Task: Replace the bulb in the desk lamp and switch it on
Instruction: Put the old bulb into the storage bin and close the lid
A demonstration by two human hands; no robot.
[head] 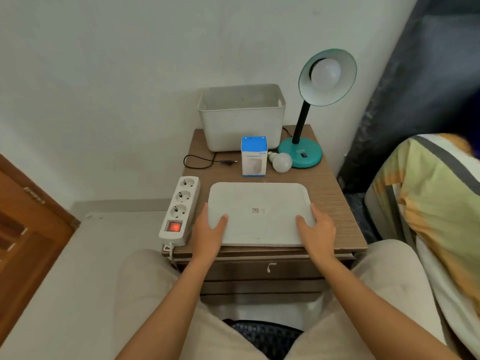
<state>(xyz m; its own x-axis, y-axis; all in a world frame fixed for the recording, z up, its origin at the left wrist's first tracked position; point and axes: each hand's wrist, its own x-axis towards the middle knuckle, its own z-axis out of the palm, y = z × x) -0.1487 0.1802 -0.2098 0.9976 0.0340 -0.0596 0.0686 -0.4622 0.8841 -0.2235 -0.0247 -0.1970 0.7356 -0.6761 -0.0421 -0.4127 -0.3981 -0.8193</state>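
Note:
A teal desk lamp (301, 154) stands at the back right of the wooden nightstand (335, 201), its shade tilted towards me with a white bulb (326, 74) screwed in and unlit. A loose white bulb (280, 162) lies by the lamp's base. The lamp's black plug (228, 161) lies unplugged on the top. My left hand (211, 227) and my right hand (315, 227) grip the left and right edges of a white tray (259, 198) lying flat at the front.
A white power strip (179, 211) with its red switch lit lies along the nightstand's left edge. A white bin (241, 118) stands against the wall, with a blue and white box (254, 159) in front of it. A bed with striped bedding (428, 203) is at the right.

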